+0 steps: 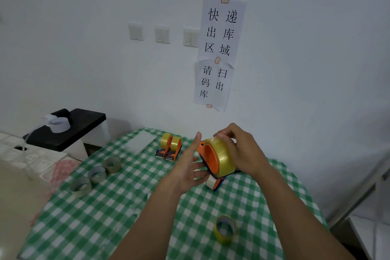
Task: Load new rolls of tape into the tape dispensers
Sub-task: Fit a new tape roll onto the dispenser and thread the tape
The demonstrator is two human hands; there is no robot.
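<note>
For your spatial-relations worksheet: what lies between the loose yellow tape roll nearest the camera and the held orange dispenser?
Only bare green-checked tablecloth, as the head view shows, separates the tape roll from the dispenser.

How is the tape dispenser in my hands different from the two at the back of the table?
The held dispenser is gripped by the right hand, with the open left hand beside it; the back dispensers stand untouched on the checked cloth. The held dispenser is tilted; the back dispensers rest side by side. All are orange with a yellowish roll.
</note>
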